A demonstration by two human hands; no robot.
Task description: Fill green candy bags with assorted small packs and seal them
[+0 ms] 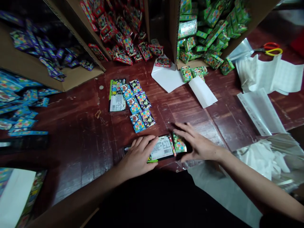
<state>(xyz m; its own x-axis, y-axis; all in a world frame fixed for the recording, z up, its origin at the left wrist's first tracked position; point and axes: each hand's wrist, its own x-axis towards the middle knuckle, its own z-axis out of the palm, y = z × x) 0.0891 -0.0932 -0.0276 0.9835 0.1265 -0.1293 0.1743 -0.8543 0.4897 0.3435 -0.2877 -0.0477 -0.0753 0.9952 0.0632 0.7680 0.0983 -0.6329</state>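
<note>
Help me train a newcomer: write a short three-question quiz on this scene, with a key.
1. Multiple choice: what does the left hand lie on? (a) folded white paper (b) barcode-printed card (c) cardboard carton
2. True or false: the scissors lie under the right hand.
3. Count: how many blue boxes and purple boxes make up the two-column group?

Key: 1. b. 2. False; they lie at the picture's upper right, and a green box is nearest that hand. 3. Three blue, three purple.
</note>
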